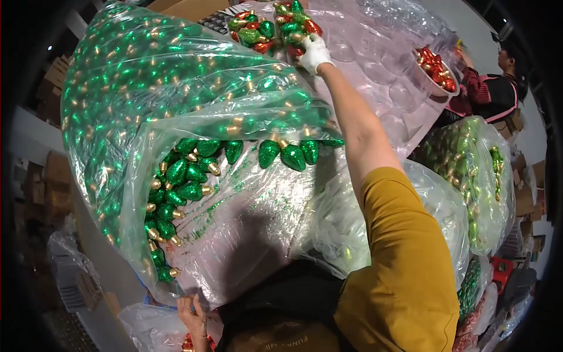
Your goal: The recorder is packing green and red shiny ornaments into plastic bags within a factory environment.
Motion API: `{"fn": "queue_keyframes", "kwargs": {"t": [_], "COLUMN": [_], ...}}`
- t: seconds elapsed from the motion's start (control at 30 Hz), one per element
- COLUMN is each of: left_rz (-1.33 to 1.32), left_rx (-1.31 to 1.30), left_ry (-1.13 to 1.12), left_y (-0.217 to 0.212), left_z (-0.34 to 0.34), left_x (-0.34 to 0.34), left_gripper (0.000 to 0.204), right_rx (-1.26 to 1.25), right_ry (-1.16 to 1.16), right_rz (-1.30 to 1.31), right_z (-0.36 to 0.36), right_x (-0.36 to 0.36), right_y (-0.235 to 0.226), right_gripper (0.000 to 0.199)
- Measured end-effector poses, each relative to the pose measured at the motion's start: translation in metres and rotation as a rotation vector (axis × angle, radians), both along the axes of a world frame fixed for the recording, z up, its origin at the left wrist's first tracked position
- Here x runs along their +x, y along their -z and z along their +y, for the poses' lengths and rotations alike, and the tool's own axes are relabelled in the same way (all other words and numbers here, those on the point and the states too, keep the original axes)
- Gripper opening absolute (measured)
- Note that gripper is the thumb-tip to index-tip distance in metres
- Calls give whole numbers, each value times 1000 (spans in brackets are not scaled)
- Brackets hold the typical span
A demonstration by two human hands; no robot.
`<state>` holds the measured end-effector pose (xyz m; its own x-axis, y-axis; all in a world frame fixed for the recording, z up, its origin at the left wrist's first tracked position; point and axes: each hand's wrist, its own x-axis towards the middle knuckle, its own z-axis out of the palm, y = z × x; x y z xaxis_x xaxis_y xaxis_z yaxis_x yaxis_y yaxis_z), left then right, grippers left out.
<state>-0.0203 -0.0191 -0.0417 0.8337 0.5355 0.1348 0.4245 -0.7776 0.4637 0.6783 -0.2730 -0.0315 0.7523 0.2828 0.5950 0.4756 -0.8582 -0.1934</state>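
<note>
The gloved right hand (316, 54) reaches onto red and green bulbs (291, 27) across the worktop (205, 252); the left hand (192, 317) is at its near edge. Whether the bent fingers pinch anything, I cannot tell.

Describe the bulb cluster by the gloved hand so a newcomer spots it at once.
Find the big translucent bag of green bulbs at left. Beyond its upper right edge, the red-and-green bulb cluster sits right of a similar cluster. Only it has the white-gloved right hand at its near end.
</note>
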Motion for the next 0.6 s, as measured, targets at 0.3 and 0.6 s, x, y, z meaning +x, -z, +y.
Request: {"fn": "queue_keyframes", "kwargs": {"t": [0.3, 0.6], "left_rz": [-93, -347], "left_rx": [10, 257], "left_ry": [-80, -347], "left_y": [3, 18], "left_z": [-16, 7], "left_x": [-39, -121], "left_gripper": [9, 10], "right_rx": [-237, 168], "right_ry": [615, -56], "right_rz": [155, 343], "right_z": [-153, -178], "right_x": [-185, -287], "right_y": [-59, -81], "right_gripper": [28, 22]}}
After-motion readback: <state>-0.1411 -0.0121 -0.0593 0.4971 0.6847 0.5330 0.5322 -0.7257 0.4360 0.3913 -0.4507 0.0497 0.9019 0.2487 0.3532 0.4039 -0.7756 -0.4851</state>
